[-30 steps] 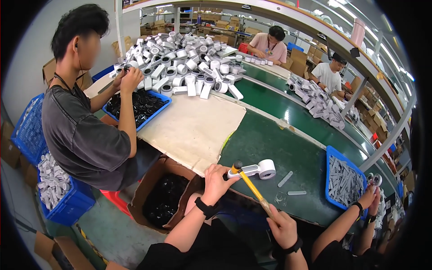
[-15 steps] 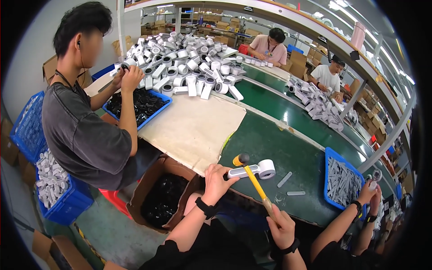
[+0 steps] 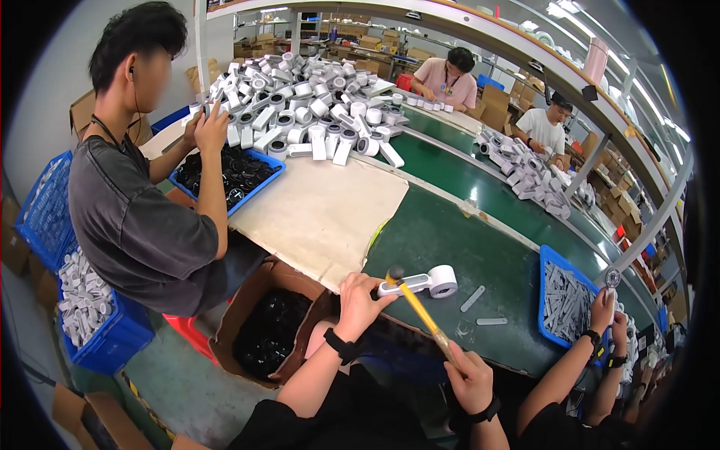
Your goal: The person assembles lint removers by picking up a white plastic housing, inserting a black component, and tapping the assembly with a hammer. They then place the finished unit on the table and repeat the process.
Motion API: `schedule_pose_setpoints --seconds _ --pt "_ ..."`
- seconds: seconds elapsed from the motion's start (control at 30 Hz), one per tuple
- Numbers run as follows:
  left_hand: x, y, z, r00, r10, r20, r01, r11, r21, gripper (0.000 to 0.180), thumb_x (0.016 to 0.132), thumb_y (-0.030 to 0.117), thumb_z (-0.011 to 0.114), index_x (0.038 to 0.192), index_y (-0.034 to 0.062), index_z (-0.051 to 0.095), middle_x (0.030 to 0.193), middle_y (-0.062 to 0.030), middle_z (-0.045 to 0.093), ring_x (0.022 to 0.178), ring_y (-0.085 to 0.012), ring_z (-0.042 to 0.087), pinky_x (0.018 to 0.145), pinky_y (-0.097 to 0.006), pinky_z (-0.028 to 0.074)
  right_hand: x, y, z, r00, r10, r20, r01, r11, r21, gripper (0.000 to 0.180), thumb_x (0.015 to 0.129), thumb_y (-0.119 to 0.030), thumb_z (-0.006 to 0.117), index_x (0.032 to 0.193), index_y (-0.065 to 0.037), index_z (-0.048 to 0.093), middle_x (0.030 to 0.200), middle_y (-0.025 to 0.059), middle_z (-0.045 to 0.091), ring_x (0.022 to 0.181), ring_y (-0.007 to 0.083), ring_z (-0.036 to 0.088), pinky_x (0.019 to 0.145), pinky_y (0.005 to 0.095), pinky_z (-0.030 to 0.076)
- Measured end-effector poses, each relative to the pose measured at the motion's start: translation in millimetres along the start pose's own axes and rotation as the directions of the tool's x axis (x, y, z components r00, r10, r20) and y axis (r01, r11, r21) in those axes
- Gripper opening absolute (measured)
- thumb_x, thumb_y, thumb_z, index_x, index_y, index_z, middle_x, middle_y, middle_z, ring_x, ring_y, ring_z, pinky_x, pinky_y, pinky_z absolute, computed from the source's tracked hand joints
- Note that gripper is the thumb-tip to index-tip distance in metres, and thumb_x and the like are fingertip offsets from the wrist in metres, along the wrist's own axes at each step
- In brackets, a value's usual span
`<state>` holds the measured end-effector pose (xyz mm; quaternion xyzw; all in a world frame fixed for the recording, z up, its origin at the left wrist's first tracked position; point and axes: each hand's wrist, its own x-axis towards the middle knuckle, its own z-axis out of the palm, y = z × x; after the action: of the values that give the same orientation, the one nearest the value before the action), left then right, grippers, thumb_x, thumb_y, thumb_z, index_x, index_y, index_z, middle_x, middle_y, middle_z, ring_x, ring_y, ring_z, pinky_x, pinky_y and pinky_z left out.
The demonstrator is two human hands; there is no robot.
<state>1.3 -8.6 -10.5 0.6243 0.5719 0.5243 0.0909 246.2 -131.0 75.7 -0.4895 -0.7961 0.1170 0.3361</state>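
Observation:
My left hand [image 3: 358, 306] grips the near end of a white handle-shaped plastic part [image 3: 443, 282] with a round, ring-like head, lying on the green tabletop. In my right hand [image 3: 470, 381] is a small mallet [image 3: 424, 311] with a yellow handle, fingers wrapped round its lower end. The mallet's dark head is over the white part's handle end, close to my left fingertips; whether it touches I cannot tell. Two loose grey strips, a nearer strip [image 3: 491, 322] and a farther strip [image 3: 472, 298], lie right of the part.
A blue tray [image 3: 543, 300] of grey strips stands at right, beside a co-worker's hands [image 3: 602, 311]. A pile of white parts [image 3: 315, 105] covers the far table. At left, a person [image 3: 142, 217] sits by a tray of black pieces. A cardboard box [image 3: 225, 349] stands below the table edge.
The mallet head has swung down and slightly left, from above the white part to its handle end. My left hand keeps its hold. The co-worker at right has lifted a round-headed piece.

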Motion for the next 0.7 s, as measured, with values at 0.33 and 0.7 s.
schedule_pose_setpoints --seconds 0.33,0.7 --pt "1 1 2 0.999 0.034 -0.022 -0.035 0.999 -0.019 0.029 0.065 0.024 0.086 0.087 0.0095 0.074 0.08 -0.0042 0.061 0.091 -0.0271 0.055 0.081 -0.04 0.041 -14 10 4 0.991 0.061 -0.117 -0.054 0.997 0.059 0.049 0.079 0.005 0.07 0.127 -0.002 0.063 0.074 0.0108 0.057 0.064 0.0216 0.058 0.06 0.0303 0.045" --pt "-2 1 0 1.0 0.029 -0.012 -0.029 0.999 0.018 0.029 0.067 0.024 0.086 0.088 0.0092 0.074 0.082 -0.0052 0.063 0.091 -0.0272 0.055 0.082 -0.04 0.041 -18 19 -1 0.995 0.098 -0.033 -0.1 0.994 -0.053 0.049 0.08 0.003 0.07 0.128 -0.007 0.063 0.076 0.012 0.06 0.062 0.0248 0.061 0.058 0.0321 0.048"
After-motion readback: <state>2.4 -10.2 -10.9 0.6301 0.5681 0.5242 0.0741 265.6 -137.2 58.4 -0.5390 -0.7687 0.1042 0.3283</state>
